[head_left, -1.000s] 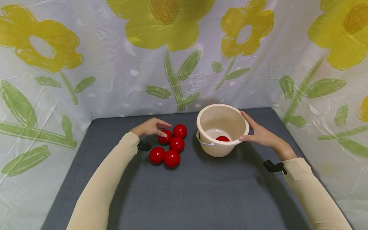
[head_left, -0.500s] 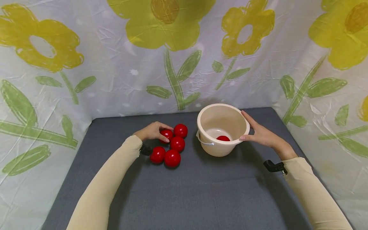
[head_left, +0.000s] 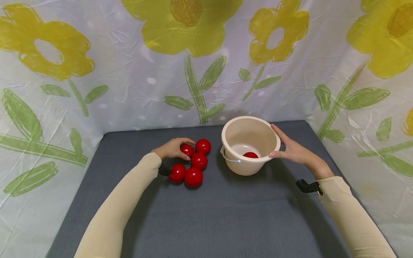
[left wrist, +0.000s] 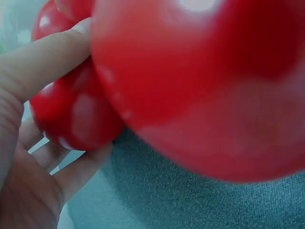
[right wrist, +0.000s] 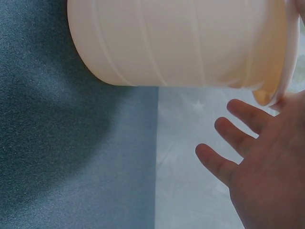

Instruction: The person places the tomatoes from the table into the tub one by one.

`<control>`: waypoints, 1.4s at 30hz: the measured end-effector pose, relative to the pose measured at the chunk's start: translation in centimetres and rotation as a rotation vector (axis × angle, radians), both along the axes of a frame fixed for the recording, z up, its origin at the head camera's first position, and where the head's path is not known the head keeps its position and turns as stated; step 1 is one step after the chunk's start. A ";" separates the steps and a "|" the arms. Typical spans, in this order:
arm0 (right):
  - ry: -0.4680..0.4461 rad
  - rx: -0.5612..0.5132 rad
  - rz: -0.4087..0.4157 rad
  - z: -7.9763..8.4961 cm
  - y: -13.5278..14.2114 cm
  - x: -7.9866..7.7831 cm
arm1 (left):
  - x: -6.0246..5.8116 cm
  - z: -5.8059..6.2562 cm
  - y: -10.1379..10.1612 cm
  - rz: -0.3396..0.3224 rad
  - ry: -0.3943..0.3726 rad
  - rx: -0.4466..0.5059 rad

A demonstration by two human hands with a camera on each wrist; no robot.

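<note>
My left hand (head_left: 171, 148) grips a glossy red ball (head_left: 187, 150) at the back left of a small cluster of red balls. In the left wrist view, thumb and fingers curve round that ball (left wrist: 81, 109), while a nearer red ball (left wrist: 200, 90) fills much of the picture. My right hand (head_left: 293, 152) rests against the right rim of a cream bucket (head_left: 243, 166), thumb and forefinger spread along it. The right wrist view has the other fingers (right wrist: 238, 136) straight and apart from the bucket wall. Inside the upright bucket lies one red ball (head_left: 250, 155).
More red balls, one of them at the front (head_left: 194, 177), sit close together left of the bucket. The bucket's handle (head_left: 230, 160) hangs at its left side. Dark grey cloth (head_left: 226, 215) covers the table, and a flowered curtain (head_left: 145, 89) stands behind.
My left hand has moved slightly right and down and its fingers have closed round the back-left ball. The right hand and bucket stay where they were.
</note>
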State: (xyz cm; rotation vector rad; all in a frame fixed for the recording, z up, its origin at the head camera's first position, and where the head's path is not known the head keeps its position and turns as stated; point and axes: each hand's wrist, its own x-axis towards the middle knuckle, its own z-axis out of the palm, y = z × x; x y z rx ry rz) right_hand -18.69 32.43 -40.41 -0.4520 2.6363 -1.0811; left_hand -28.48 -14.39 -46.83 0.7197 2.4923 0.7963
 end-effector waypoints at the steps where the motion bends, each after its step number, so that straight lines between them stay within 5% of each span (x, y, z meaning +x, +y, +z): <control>1: -0.001 0.000 0.001 0.0 0.0 0.0 | 0.0 0.0 -0.1 -0.005 0.000 0.002; 8: -0.004 0.000 0.001 0.0 -0.1 0.0 | 0.0 0.4 -0.5 0.019 -0.014 0.019; 14: -0.005 0.004 -0.006 0.0 -0.1 0.0 | -0.4 2.0 -0.4 0.034 -0.011 0.021; 34: -0.001 -0.002 0.007 0.0 0.1 0.0 | -3.0 11.3 3.4 0.032 0.088 0.147; 42: 0.007 0.018 0.006 0.2 0.0 0.1 | -3.3 13.8 6.2 0.023 0.071 0.185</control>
